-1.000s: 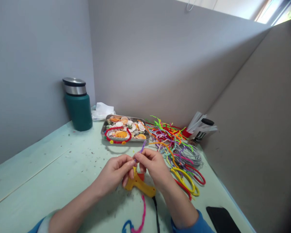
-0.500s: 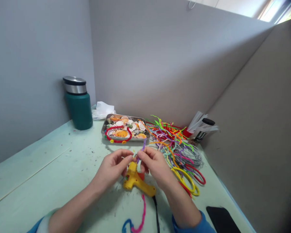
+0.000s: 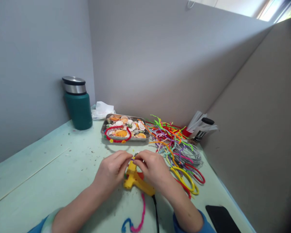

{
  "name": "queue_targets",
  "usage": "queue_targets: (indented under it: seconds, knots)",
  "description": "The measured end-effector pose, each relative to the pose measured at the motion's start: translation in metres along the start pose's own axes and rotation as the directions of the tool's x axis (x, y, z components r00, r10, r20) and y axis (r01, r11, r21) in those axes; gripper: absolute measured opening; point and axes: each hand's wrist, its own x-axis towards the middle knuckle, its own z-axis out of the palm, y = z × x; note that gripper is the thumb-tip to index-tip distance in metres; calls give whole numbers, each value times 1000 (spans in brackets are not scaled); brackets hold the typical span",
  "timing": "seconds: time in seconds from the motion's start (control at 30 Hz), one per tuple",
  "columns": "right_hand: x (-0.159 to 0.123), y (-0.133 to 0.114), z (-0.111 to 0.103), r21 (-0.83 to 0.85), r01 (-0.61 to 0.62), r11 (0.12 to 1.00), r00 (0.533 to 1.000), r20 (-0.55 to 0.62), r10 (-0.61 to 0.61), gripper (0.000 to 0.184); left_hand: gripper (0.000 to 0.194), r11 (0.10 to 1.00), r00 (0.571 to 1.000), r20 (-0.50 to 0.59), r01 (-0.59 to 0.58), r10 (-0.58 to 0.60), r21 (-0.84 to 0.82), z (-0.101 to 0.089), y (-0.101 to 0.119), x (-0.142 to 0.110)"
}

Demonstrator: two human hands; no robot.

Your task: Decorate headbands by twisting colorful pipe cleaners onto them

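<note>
Fingertips pinched, my left hand (image 3: 113, 166) and my right hand (image 3: 151, 165) almost meet over the front end of a yellow glue gun (image 3: 135, 181). Between them a short bit of purple pipe cleaner (image 3: 132, 159) shows; the fingers cover most of it. The glue gun lies on the table below my hands, its black cord (image 3: 156, 210) running toward me. Near the cord is a pink pipe cleaner (image 3: 143, 210) that meets a curled blue one (image 3: 127, 223).
Behind my hands, a metal tray (image 3: 143, 139) holds shells, with a red pipe-cleaner loop (image 3: 117, 141) at its front. Colourful pipe cleaners (image 3: 168, 134) pile up at right. A green bottle (image 3: 79, 110), a clear black-lidded jar (image 3: 200, 132) and a black phone-like slab (image 3: 221, 218) stand or lie around.
The purple pipe cleaner stood upright from my right fingers; now only a short bit shows between both hands. My right hand has turned over, its fingertips pointing left.
</note>
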Motion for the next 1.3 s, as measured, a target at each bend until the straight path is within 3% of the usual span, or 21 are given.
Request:
queue_targets:
  seconds: [0.13, 0.37, 0.5, 0.67, 0.83, 1.0, 1.13, 1.2, 1.27, 1.3]
  knots:
    - [-3, 3, -7, -6, 7, 1000, 1000, -23, -8, 12, 17, 996, 996, -10, 92, -92, 11, -5, 4, 1]
    - [-3, 0, -2, 14, 8, 1000, 1000, 4, -8, 12, 17, 993, 993, -30, 116, -116, -1, -6, 6, 1]
    - [-1, 0, 2, -57, -9, 998, 1000, -29, 7, 11, 19, 994, 993, 42, 105, -106, 17, -3, 4, 1]
    - [-1, -1, 3, -195, 11, 981, 998, -57, -23, 12, 24, 973, 968, 187, 132, -168, 189, -2, 4, 1]
    - [-2, -2, 7, -390, 49, 919, 997, -38, -70, 13, 26, 953, 968, 186, 114, -171, 280, -3, 6, -2]
    - [-2, -2, 11, -408, 16, 913, 996, -71, -49, 14, 26, 963, 972, 162, 128, -169, 237, -3, 6, -3]
    - [-2, -4, 12, -303, -30, 952, 992, -123, -7, 14, 22, 977, 972, 121, 188, -199, 101, -3, 7, -1]
    - [-2, -6, 14, -142, -68, 987, 980, -195, 40, 13, 19, 959, 953, 113, 282, -280, -10, -3, 8, 1]
    - [0, -9, 16, 154, -122, 981, 953, -259, 159, 11, 17, 877, 891, 169, 447, -420, -177, -3, 10, 4]
    - [2, -11, 18, 347, -160, 924, 935, -246, 255, 9, 17, 796, 841, 240, 538, -485, -277, -2, 10, 5]
